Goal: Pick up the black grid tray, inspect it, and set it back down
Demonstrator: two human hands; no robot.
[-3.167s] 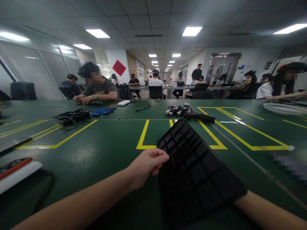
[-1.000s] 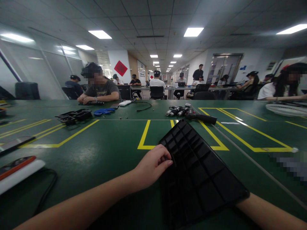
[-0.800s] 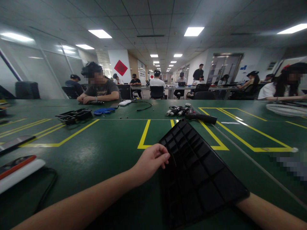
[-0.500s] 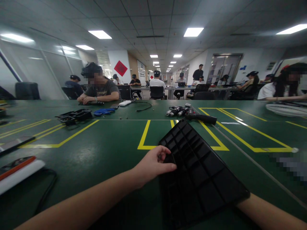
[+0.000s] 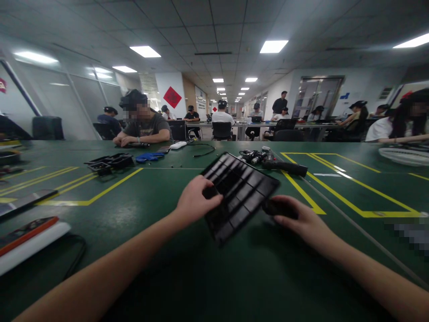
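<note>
The left hand (image 5: 196,202) grips the black tray (image 5: 239,192) mid-frame while the right hand (image 5: 300,219) pinches its right edge; it seems light, thin, fairly stiff, best held by its rims.

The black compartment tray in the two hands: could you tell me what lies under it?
The black compartment tray is held tilted above the green table. Left hand grips its edge; right hand reaches beneath. Its underside is hidden.

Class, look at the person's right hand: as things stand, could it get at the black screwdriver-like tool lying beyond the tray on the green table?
Probably yes. The right hand lies beside the black tray, and only bare green table separates it from the tool; nothing stands between.
</note>
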